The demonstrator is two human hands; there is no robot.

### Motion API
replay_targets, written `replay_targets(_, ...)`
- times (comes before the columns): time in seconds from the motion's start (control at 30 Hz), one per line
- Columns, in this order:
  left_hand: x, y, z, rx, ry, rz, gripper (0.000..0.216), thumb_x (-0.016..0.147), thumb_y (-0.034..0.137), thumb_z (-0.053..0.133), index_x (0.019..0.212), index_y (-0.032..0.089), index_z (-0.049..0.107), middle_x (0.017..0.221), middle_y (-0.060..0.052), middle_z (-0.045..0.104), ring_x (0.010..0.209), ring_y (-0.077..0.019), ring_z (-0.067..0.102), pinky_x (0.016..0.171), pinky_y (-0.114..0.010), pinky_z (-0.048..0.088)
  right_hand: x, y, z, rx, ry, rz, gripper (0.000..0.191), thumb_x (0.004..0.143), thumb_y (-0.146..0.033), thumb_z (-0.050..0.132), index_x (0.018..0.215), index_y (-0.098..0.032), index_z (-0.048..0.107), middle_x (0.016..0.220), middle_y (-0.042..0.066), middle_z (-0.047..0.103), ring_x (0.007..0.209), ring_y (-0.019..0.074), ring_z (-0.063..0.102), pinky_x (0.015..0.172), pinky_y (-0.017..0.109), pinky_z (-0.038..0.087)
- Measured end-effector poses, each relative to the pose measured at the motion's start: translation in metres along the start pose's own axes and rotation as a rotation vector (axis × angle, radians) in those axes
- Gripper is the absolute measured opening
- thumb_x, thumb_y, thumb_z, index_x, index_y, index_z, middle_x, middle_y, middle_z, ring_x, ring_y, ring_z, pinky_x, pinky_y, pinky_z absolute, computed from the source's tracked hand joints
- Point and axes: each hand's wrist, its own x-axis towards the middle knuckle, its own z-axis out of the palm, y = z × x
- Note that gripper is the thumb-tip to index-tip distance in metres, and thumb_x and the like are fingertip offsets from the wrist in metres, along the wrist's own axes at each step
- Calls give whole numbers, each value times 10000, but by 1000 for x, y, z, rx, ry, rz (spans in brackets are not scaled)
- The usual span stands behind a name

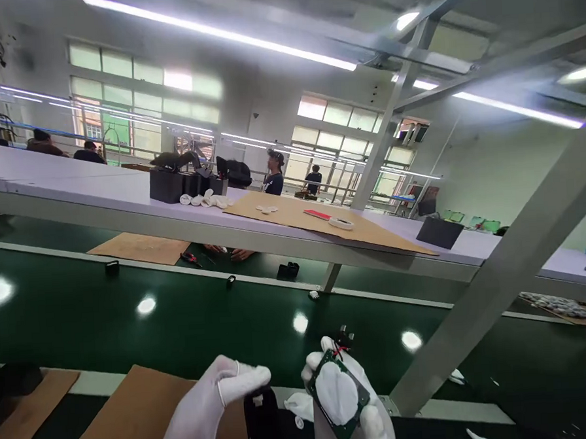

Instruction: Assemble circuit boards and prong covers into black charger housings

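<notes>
My right hand (366, 399), in a white glove, grips a green circuit board (346, 433) by its edges. A round white pad (337, 393) covers much of the board's face. Red and black wires run from its top end to a small black plug-like part (345, 335) just beyond my fingers. My left hand (221, 393), also gloved, holds a black plastic housing (262, 424) upright, with the thumb across its top end; its other fingers are mostly hidden. The board and housing are apart.
A green conveyor belt (190, 323) crosses ahead, with small black parts on it. Brown cardboard (121, 418) lies at my left. A slanted metal post (474, 308) stands close on the right. Above the belt runs a white shelf (75, 178). A co-worker's hands (240, 254) show beneath it.
</notes>
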Motion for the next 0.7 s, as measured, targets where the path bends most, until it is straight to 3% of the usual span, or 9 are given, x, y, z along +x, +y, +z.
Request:
replay_targets(0.07, -20, 13, -18, 53, -1, -28, 765, 659, 299, 949, 1386, 376, 721, 1207, -59, 785, 1052, -363, 789, 942, -519, 701, -1, -6, 8, 28, 14, 71, 538, 891, -592, 811, 1351, -316, 771, 1259, 120, 820, 1123, 355, 786, 1055, 525, 596)
replay_targets(0.1, -26, 21, -26, 83, 10, -41, 821, 694, 233, 900, 1466, 376, 658, 1310, -81, 759, 1150, -373, 773, 1017, -532, 677, 0, -6, 12, 38, -3, 102, 553, 853, -580, 844, 1329, -306, 782, 1259, 129, 815, 1110, 365, 786, 1052, 541, 594)
replay_targets(0.23, -21, 49, -43, 172, 36, 47, 786, 676, 110, 797, 1409, 340, 630, 1254, -55, 787, 1111, -315, 812, 978, -449, 702, 3, -2, 21, 97, -140, 180, 501, 811, -536, 881, 1244, -291, 820, 1238, 126, 810, 1016, 355, 804, 965, 536, 637)
replay_targets(0.33, -13, 54, -45, 154, 53, 74, 734, 664, 93, 777, 1346, 332, 652, 1164, -21, 799, 1018, -270, 829, 923, -387, 710, -3, 2, 27, 165, -80, 265, 462, 850, -589, 834, 1224, -318, 832, 1257, 110, 815, 1058, 346, 804, 974, 522, 644)
replay_targets(0.47, -18, 51, -39, 143, 40, 49, 688, 676, 121, 774, 1326, 327, 686, 1194, -45, 798, 1021, -302, 826, 871, -401, 715, -10, 10, 30, 223, 36, 326, 497, 924, -681, 703, 1253, -330, 825, 1343, 106, 792, 1172, 344, 774, 1032, 524, 626)
replay_targets(0.57, -25, 48, -35, 144, 43, 7, 689, 687, 143, 760, 1339, 350, 678, 1249, -51, 785, 1036, -316, 819, 854, -421, 715, -9, 17, 27, 223, -22, 269, 549, 899, -709, 707, 1264, -317, 826, 1284, 106, 811, 1126, 342, 781, 1042, 541, 621)
replay_targets(0.7, -26, 48, -36, 158, 51, 29, 713, 678, 129, 753, 1348, 356, 668, 1257, -50, 789, 1051, -323, 822, 868, -428, 716, -4, 18, 26, 174, -125, 202, 526, 814, -612, 840, 1254, -325, 827, 1235, 86, 824, 1075, 334, 786, 1084, 563, 589)
